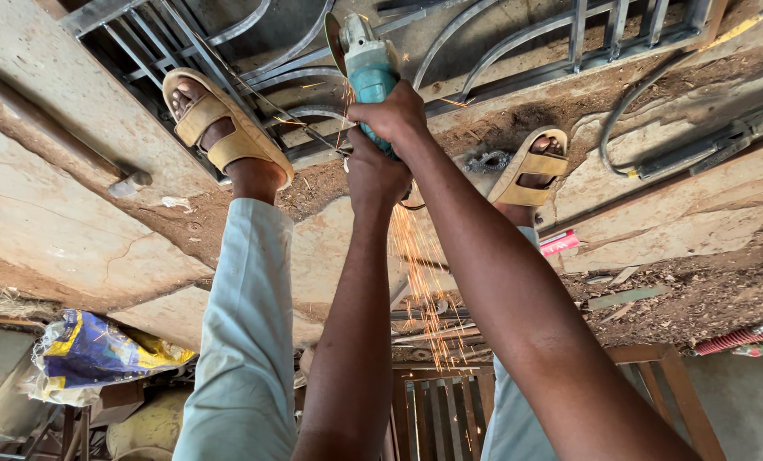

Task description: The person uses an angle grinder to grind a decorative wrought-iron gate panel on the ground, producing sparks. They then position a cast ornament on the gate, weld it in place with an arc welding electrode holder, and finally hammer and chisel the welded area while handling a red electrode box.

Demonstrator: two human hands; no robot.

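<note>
A teal angle grinder [369,70] is pressed against a grey metal grille [518,47] lying on the ground. My right hand [392,113] is wrapped around the grinder's body. Just behind it, my left hand [373,175] grips the rear of the tool. Orange sparks [420,282] stream back between my legs. My feet, in tan sandals, stand either side of the tool: the left sandal [219,128] on the grille's bars, the right sandal [531,166] on the dirt by its edge.
A dark cable [625,115] loops over the dirt at the right. A rusty pipe [57,128] lies on the concrete at left. A blue and yellow bag [91,350], a wooden slatted frame [450,410] and a red ribbed hose [740,337] lie behind me.
</note>
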